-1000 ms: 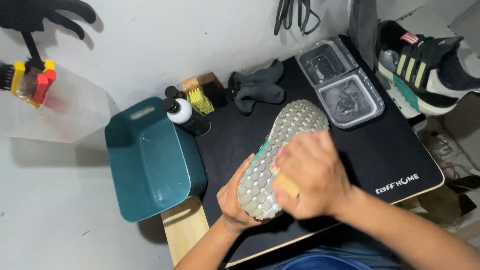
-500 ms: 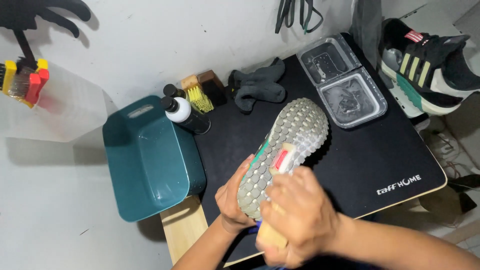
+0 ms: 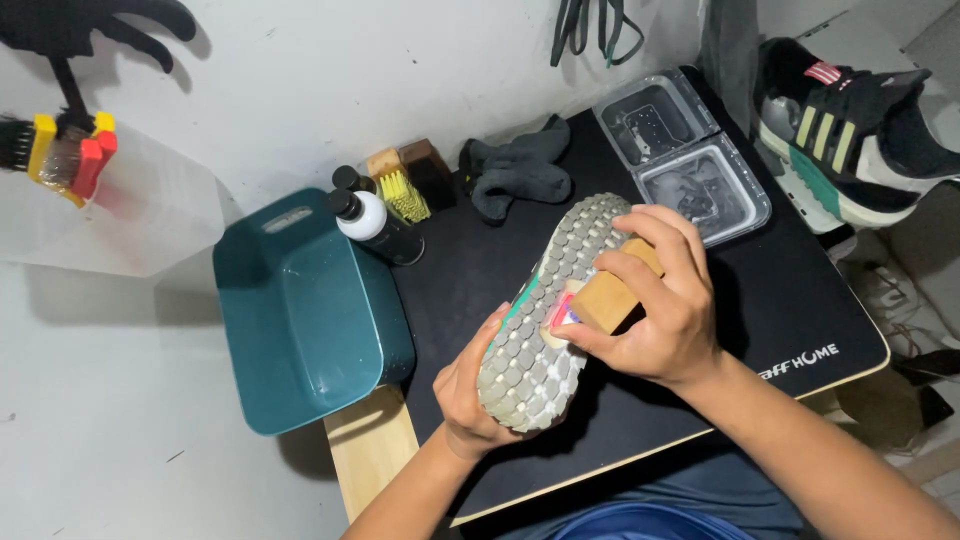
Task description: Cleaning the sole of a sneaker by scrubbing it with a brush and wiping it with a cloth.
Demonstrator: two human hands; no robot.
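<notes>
One teal basin, two bottles, two clear trays. Over the black worktop my left hand grips one upturned shoe; my right hand clenches one wooden brush on its sole. One more shoe lies far right.

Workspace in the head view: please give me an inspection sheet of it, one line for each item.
Surface: black mat on a wooden table.
Job's things: upturned shoe, sole up; wooden-backed brush pressed on the sole.
Clutter: teal tub, bottle, yellow brush, grey cloth, two clear trays, second shoe.
Hands: left hand holds the shoe; right hand grips the brush.
Cables: dark cords hang on the wall.
Surroundings: white wall, brushes at left.
</notes>
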